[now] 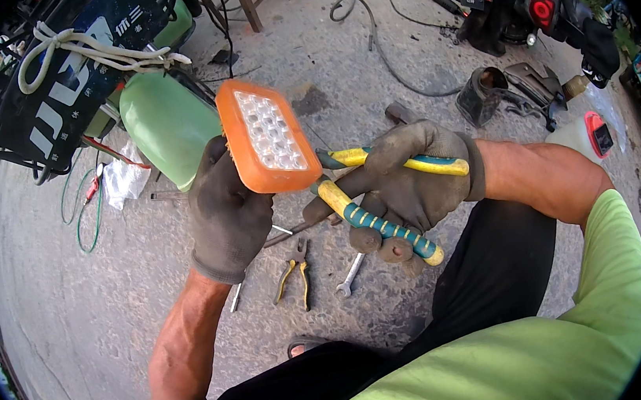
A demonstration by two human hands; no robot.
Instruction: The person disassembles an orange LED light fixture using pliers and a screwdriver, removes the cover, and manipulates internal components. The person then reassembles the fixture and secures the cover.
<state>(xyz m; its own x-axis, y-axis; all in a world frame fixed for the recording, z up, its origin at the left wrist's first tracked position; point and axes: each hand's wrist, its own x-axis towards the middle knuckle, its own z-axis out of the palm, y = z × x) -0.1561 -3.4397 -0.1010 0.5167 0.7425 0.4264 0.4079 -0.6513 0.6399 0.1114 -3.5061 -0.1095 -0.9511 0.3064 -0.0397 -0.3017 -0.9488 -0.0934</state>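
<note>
My gloved left hand (222, 223) grips an orange rectangular LED lamp (269, 131) from behind, its clear lens grid facing up toward me. From the lamp's top edge a thin dark cable runs upward. My gloved right hand (425, 180) holds pliers with yellow and teal handles (383, 227). The handles are spread apart, one under the thumb and the other along the fingers. Their jaws are at the lamp's lower right edge and are mostly hidden behind it; whether they grip the lamp cannot be told.
On the concrete below lie black-and-yellow pliers (292, 274) and a wrench (350, 275). A vehicle with a green fender (169, 122) and a roped black box (62, 79) stands left. A scooter's red tail light (542, 9), a dark metal can (480, 96) and a loose cable (378, 43) are farther off.
</note>
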